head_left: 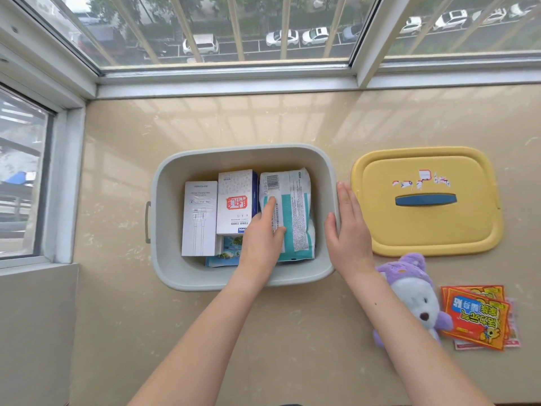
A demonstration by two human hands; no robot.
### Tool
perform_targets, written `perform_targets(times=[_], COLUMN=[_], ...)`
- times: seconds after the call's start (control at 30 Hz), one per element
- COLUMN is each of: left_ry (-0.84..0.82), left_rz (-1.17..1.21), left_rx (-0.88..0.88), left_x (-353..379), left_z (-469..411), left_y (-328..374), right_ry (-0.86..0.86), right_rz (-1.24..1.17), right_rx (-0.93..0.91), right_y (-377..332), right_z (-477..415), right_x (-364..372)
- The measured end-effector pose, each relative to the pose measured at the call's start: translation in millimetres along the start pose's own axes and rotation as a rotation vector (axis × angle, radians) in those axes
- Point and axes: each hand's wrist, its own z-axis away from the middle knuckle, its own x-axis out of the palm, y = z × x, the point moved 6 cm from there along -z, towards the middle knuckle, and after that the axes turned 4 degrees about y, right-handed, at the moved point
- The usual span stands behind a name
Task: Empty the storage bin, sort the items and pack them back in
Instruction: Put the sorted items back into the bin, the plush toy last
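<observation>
grey bin (243, 149) | left hand (263, 235) on teal pack (298, 206) | right hand (349, 227) touching rim

Lid (424, 230) lies right of bin (164, 183), toy (409, 294) nearer.

— any room left in the bin (243, 148)?
— just a bare strip along its far wall. boxes (199, 218) and a pack (297, 206) fill the floor side by side, and the left hand (262, 238) lies on the pack.
— and around it?
— the right hand (349, 230) rests flat on the right rim, with the lid (424, 232) just beyond. a plush (415, 291) and packets (477, 317) crowd the near right. the sill (117, 317) to the left and in front is open.
</observation>
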Motion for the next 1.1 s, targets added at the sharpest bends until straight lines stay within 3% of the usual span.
perform_targets(times=[0.13, 0.27, 0.4, 0.53, 0.73, 1.1], left_ry=[0.027, -0.024, 0.155, 0.277, 0.114, 0.132], left_rz=[-0.158, -0.121, -0.189, -0.248, -0.404, -0.327], left_rx=[0.073, 0.061, 0.256, 0.282, 0.276, 0.308], left_x=[-2, 1, -12, -35, -45, -51], left_z=[4, 0, 10, 5, -16, -22], left_y=[10, 7, 14, -2, -48, -44], right_ry=[0.012, 0.028, 0.022, 0.007, 0.009, 0.013], right_rz=[0.009, 0.014, 0.016, 0.028, 0.035, 0.053], right_rx=[0.006, -0.001, 0.007, 0.011, 0.010, 0.013], right_y=[-1, 0, -1, -1, -1, -4], right_z=[0, -1, 0, 0, 0, 0], right_x=[1, 1, 1, 1, 1, 1])
